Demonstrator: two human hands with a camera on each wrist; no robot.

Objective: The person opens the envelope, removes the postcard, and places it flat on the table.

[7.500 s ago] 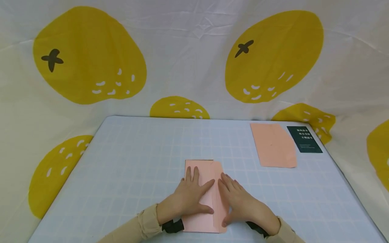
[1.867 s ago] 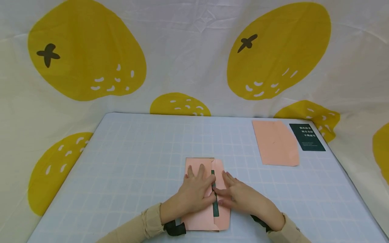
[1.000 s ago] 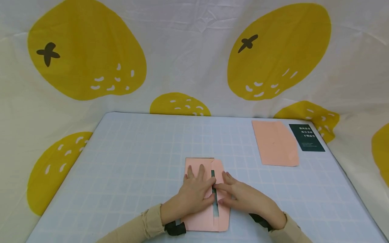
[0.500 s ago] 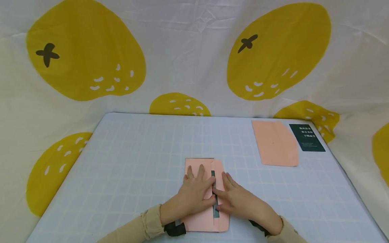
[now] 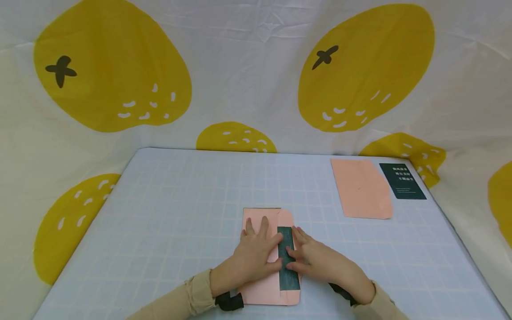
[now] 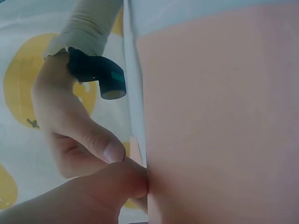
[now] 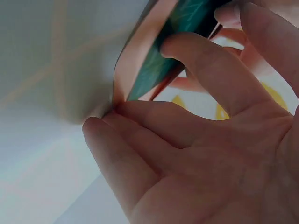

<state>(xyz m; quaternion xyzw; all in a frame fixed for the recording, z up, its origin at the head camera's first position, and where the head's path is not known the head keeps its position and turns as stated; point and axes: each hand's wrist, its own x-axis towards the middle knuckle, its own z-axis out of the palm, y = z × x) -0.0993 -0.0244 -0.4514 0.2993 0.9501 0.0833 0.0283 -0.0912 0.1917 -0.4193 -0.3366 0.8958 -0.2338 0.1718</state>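
Head view: a green card (image 5: 289, 280) on a pink envelope (image 5: 260, 293)

My left hand (image 5: 254, 258) lies palm down on the envelope's left panel, fingers spread and gripping nothing. Its index finger and thumb reach across to the panel's edge, right where the card begins. My right hand (image 5: 320, 262) is on the other side, its fingers extended rather than curled round anything. The index fingertip and thumb tip are at the card's face (how hard they press, I cannot tell), while the remaining fingers lie along the envelope's right edge; the right wrist view shows them straight and side by side there.

The card lies lengthwise over the envelope's right strip, its left edge along the border of the left panel. Whether more of it sits beneath that panel, I cannot tell.

My tan sleeves (image 5: 196, 291) end at the wrists. The envelope lies flat on the pale blue gridded table (image 5: 192, 191), on the side nearest me. Toward the far right corner rests a second pink paper (image 5: 360, 189), with a white-lettered card (image 5: 403, 181), dark green, just beside it. Behind everything hangs a white cloth (image 5: 240, 66) printed with big yellow fruit.
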